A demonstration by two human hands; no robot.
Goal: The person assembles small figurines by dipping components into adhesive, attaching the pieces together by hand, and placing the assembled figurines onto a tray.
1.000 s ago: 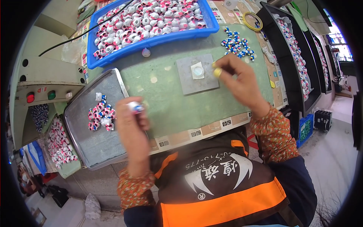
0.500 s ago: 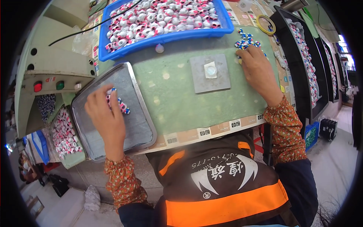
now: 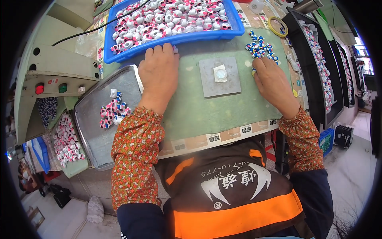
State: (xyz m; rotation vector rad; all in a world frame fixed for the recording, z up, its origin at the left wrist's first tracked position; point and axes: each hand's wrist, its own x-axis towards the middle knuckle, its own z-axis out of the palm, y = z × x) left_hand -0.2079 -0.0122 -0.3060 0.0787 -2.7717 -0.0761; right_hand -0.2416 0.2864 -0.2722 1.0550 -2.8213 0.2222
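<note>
My left hand lies palm down at the front wall of the blue bin, fingers bent and close together. At its index fingertip shows a small white-and-pink hollow piece, mostly covered by the hand. My right hand is closed in a pinch at the near edge of a pile of small blue-and-white pieces; what sits between its fingertips is largely hidden. Between the hands a grey square plate bears a round clear disc on a pale pad. Several joined-looking pink, white and blue pieces lie in the metal tray.
The metal tray stands at the left, beside a beige machine with red and green buttons. The bin is full of white-and-pink pieces. A yellow tape roll and black crates of pieces are at the right.
My left hand has left the metal tray, uncovering the pieces there, and reached forward and right to the single piece before the blue bin. My right hand has drawn slightly back from the pile.
</note>
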